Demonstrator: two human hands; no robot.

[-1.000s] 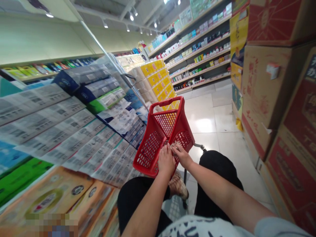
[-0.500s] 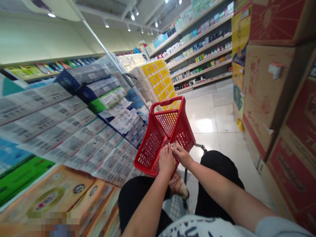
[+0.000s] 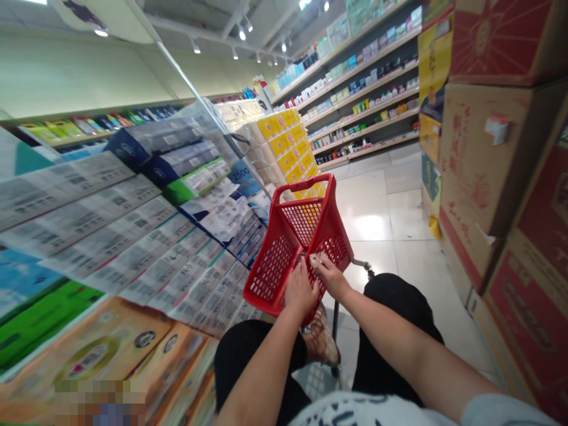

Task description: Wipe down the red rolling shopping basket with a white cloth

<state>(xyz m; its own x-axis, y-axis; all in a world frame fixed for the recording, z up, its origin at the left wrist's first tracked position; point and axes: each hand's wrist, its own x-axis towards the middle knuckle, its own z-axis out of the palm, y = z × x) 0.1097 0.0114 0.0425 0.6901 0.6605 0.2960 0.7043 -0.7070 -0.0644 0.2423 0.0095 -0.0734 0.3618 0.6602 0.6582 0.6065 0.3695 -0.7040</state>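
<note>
A red plastic shopping basket [image 3: 275, 272] with perforated walls is tilted in front of my knees. My left hand [image 3: 302, 290] lies over its near side, back upward, fingers stretched out toward the inside. Just to the right, my right hand [image 3: 331, 277] has its fingers closed together in a pinch. At those fingertips shows a small pale thing [image 3: 313, 261], too small to name. The two hands are close together but apart. Where my palms meet the basket is hidden.
On the left rise stacked tissue packs [image 3: 133, 236], and beyond the basket, yellow-and-white packs [image 3: 284, 142]. Cardboard boxes [image 3: 483, 160] line the right side. Stocked shelves [image 3: 364, 89] stand at the back over a pale tiled floor [image 3: 408, 260]. A metal pole [image 3: 190, 89] slants at left.
My hands have parted slightly: the fingertips were together before, and a gap now shows between them. The view has shifted a little; the basket stays in front of my knees.
</note>
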